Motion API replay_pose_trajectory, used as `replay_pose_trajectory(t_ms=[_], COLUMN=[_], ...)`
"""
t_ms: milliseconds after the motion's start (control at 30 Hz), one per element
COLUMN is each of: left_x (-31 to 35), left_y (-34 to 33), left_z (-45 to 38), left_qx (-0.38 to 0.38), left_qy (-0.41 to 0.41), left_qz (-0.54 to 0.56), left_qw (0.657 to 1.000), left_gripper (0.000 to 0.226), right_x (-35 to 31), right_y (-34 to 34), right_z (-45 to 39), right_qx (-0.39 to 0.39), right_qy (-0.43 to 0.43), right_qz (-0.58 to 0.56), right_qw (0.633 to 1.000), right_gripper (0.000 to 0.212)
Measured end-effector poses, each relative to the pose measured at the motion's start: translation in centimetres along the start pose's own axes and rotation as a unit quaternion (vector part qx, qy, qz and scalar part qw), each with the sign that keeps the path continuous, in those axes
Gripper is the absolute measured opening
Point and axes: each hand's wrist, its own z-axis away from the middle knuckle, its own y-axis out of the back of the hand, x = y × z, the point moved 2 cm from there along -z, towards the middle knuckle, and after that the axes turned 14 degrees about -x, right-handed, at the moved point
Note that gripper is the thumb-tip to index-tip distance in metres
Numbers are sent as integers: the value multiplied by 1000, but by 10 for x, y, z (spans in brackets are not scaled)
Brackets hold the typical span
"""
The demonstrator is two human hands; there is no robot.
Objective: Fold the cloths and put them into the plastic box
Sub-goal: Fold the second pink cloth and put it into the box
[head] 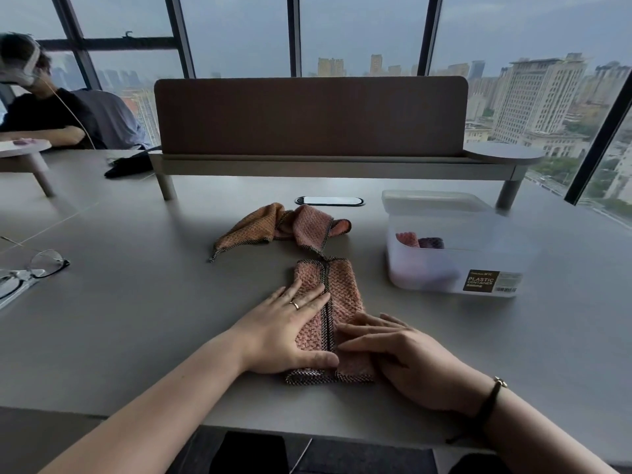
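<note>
The left hand [290, 328] lies flat, fingers straight and spread, pressing the left half of a folded pink cloth [342, 289]. The right hand [393, 350] rests on the cloth's right near corner, fingers extended and only lightly bent, gripping nothing that shows. Between the two hands runs the dark-trimmed seam where the cloth's two folded edges meet. The cloth's near edge sits just short of the worktop [136, 319] front edge, with both forearms crossing that edge.

Beyond the fingertips, one crumpled orange-and-pink cloth [273, 229] lies unfolded, its trailing corner touching the folded cloth's far edge. Forward and right of the right hand stands one translucent plastic box [455, 265], lid off, holding two folded cloths [420, 241], one pink and one purple; bare worktop separates it from the hand. Its lid [431, 200] lies just behind it. Far left of the left hand lies one pair of eyeglasses [34, 271], well apart, with open surface between. A brown divider panel [307, 114] closes the far side.
</note>
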Motion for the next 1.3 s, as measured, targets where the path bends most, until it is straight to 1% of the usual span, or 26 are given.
replay_pose_trajectory(t_ms=[133, 233, 300, 333, 367, 433, 467, 500, 533, 567, 600, 667, 700, 767, 833, 867, 900, 967, 1000, 1067, 1100, 1133, 1167, 1233, 1300], left_x=[0, -1, -3, -5, -8, -14, -16, -20, -22, -23, -22, -18, -16, -13, -13, -13, -13, -12, -12, -10, -10, -10, -11, -12, -13], left_y=[-2, 0, 1, 3, 4, 5, 6, 6, 6, 6, 5, 1, -1, -4, -7, -8, -7, -4, -3, 1, 2, 3, 3, 1, 1], left_z=[0, 1, 3, 6, 9, 16, 21, 24, 26, 27, 28, 28, 28, 27, 25, 24, 23, 23, 23, 24, 23, 22, 20, 15, 12], left_qx=[33, 65, 108, 144, 184, 251, 259, 253, 233, 211, 187, 154, 146, 151, 166, 176, 191, 214, 220, 216, 206, 194, 183, 181, 204], left_qy=[8, -7, -40, -64, -94, -152, -175, -188, -199, -213, -227, -235, -224, -195, -181, -182, -188, -202, -203, -195, -191, -185, -176, -150, -116], left_qz=[44, 86, 155, 207, 262, 354, 390, 420, 440, 447, 439, 397, 366, 294, 261, 263, 273, 306, 326, 372, 394, 409, 412, 411, 408], left_qw=[998, 994, 981, 966, 943, 888, 866, 851, 844, 842, 849, 874, 891, 923, 934, 931, 924, 906, 897, 881, 875, 873, 875, 881, 882], left_gripper=[107, 99, 87, 79, 66, 38, 36, 41, 45, 45, 45, 50, 50, 55, 53, 45, 33, 12, 8, 3, 4, 11, 16, 21, 21], right_x=[-7, -7, -7, -7, -7, -9, -10, -11, -11, -11, -10, -5, -2, 4, 8, 9, 10, 11, 11, 10, 9, 8, 9, 13, 15], right_y=[1, 2, 3, 2, 2, 3, 4, 5, 6, 7, 9, 11, 11, 11, 10, 9, 8, 8, 9, 12, 14, 15, 17, 18, 18], right_z=[1, 2, 3, 3, 2, 0, -1, -3, -5, -7, -9, -12, -13, -13, -15, -16, -17, -18, -18, -19, -20, -21, -23, -27, -30], right_qx=[-3, 42, 76, 87, 96, 120, 133, 145, 155, 161, 166, 178, 186, 191, 186, 182, 179, 172, 169, 168, 170, 172, 178, 191, 198], right_qy=[23, 64, 76, 75, 73, 79, 86, 89, 88, 79, 68, 39, 23, -3, -17, -18, -20, -24, -26, -26, -24, -26, -32, -57, -76], right_qz=[36, 33, 38, 46, 55, 67, 63, 49, 27, 0, -25, -51, -58, -80, -101, -106, -108, -116, -124, -143, -157, -171, -180, -187, -188], right_qw=[999, 996, 993, 992, 991, 987, 985, 984, 984, 984, 984, 982, 980, 978, 977, 977, 978, 978, 977, 975, 973, 970, 967, 962, 959], right_gripper=[56, 37, 30, 29, 28, 20, 16, 15, 18, 21, 22, 24, 29, 35, 40, 45, 49, 51, 47, 30, 19, 9, 6, 15, 19])
